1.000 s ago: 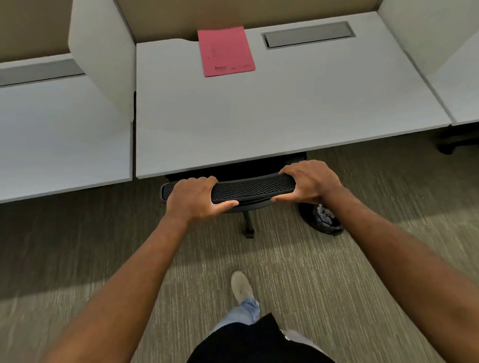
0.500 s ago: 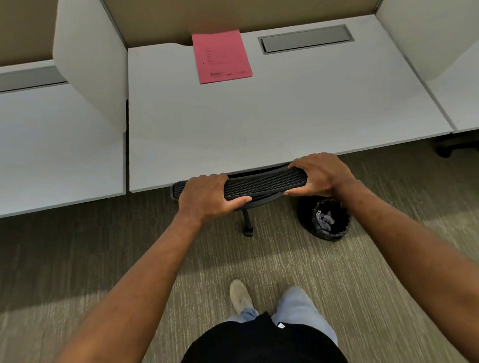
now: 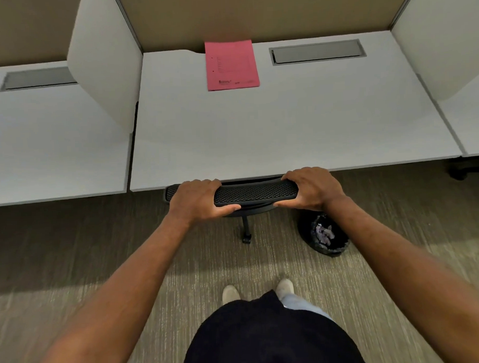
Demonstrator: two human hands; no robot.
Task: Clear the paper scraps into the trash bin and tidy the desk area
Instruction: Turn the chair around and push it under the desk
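Note:
A black office chair sits tucked under the white desk [image 3: 258,131]; only the mesh top of its backrest [image 3: 256,192] and one castor leg show. My left hand [image 3: 199,200] grips the left part of that backrest top, and my right hand [image 3: 310,188] grips its right end. A black trash bin [image 3: 326,236] with pale paper scraps inside stands on the carpet below my right wrist. A pink folder [image 3: 231,64] lies flat at the back of the desk.
White divider panels [image 3: 107,77] rise on both sides of the desk, with neighbouring desks beyond them. A grey cable tray lid [image 3: 318,52] is set into the desk's back right. My two shoes stand on the carpet behind the chair.
The chair has slid further under the desk with both hands holding its backrest. My feet have come together, and more of the trash bin shows.

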